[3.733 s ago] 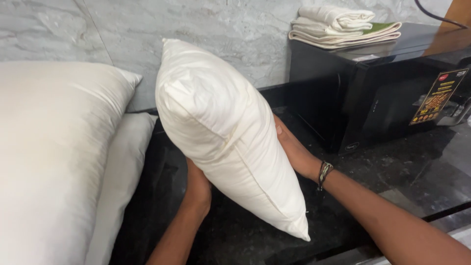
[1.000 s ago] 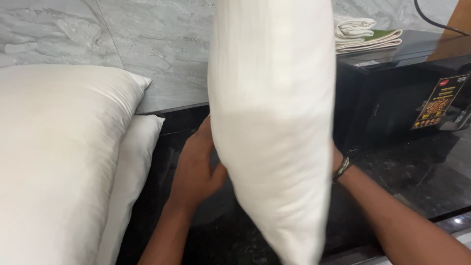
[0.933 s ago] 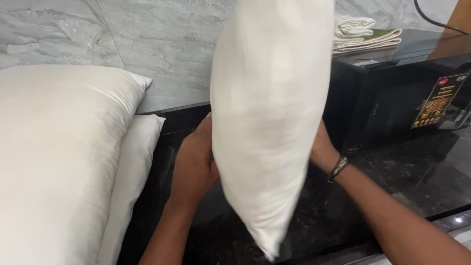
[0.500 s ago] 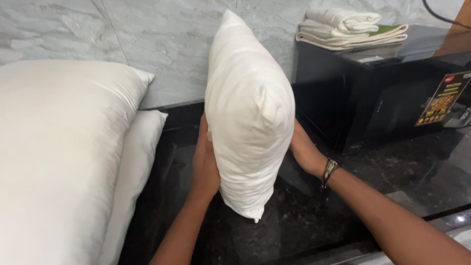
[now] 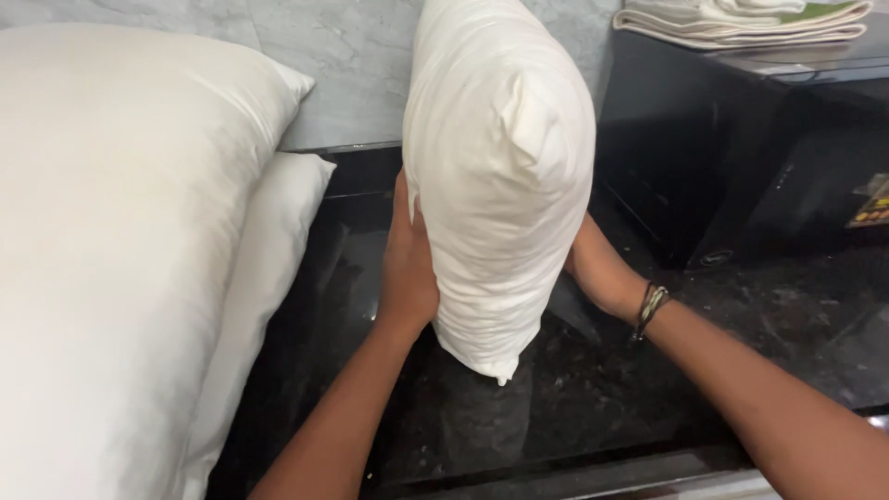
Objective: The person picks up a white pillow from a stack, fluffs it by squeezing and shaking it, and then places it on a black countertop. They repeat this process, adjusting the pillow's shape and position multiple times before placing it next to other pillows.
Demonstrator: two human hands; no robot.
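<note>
Pillow swings upright and closer to the camera than half a second ago, both hands sliding lower along its sides.

A white pillow [image 5: 500, 176] stands on end above the black granite counter [image 5: 574, 407], long axis running twelve to six, lower corner just off the stone. The left hand [image 5: 409, 264] presses flat at nine o'clock, fingers together; the right hand [image 5: 593, 264] cups it at three o'clock, fingers hidden. Stacked pillows [image 5: 120, 250] lie at nine, a black microwave [image 5: 741, 139] topped with folded towels [image 5: 741, 20] at two.
</note>
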